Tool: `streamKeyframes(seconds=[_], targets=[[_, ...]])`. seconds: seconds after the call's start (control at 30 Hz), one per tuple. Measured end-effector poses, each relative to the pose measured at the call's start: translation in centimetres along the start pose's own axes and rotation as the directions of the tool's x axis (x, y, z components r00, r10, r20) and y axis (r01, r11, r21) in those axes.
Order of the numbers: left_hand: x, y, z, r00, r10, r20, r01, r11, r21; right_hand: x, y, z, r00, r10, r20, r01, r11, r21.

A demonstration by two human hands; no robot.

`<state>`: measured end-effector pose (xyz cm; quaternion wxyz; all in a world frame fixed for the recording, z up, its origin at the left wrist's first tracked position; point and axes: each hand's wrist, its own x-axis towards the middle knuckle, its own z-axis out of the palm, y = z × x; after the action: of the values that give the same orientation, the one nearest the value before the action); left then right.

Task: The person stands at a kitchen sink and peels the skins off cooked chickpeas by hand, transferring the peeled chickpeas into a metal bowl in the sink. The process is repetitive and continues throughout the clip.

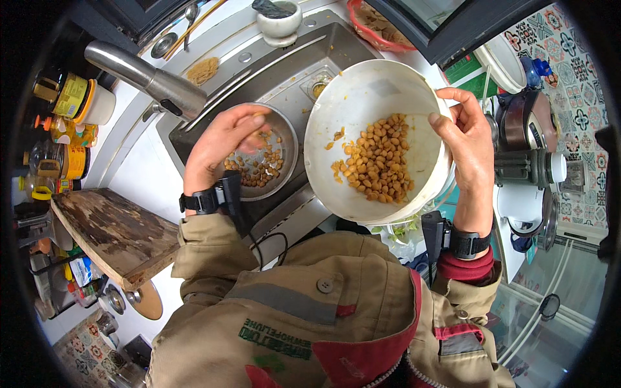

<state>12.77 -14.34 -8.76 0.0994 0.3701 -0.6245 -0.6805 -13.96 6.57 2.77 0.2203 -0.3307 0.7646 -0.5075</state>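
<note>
My right hand (465, 131) grips the rim of a white plastic bucket (330, 111), thumb inside the wall and fingers outside. The bucket is tilted, its mouth towards me. A heap of brown fruit stones (381, 160) with bits of orange pulp lies inside it. My left hand (225, 138) is over a round metal bowl (289, 145), its fingers blurred and curled together. Whether something small is between those fingertips cannot be made out. Several more brown stones (262, 167) are spread over the bottom of the bowl, which sits at the sink.
Beyond the bowl is a steel sink (286, 68) with a strainer at its drain (318, 87). A metal faucet (160, 82) juts in from the left. A thick wooden board (116, 233) lies at left. A stone mortar (279, 24) and red basket (373, 29) stand behind the sink.
</note>
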Motion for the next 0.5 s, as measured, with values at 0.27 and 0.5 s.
streamKeyframes(seconds=[0.27,0.5], targets=[[1.3,-2.0,3.4,0.899,0.419,-0.126,-0.261,0.744,0.615,0.2,0.0,0.3,1.0,-0.015,0.001,0.016,0.999,-0.037],[6.0,-0.4,13.0,0.731,0.257,0.633,-0.586,0.711,0.389,-0.2,-0.3,0.4,1.0,-0.004,0.009,0.004,1.0,-0.018]])
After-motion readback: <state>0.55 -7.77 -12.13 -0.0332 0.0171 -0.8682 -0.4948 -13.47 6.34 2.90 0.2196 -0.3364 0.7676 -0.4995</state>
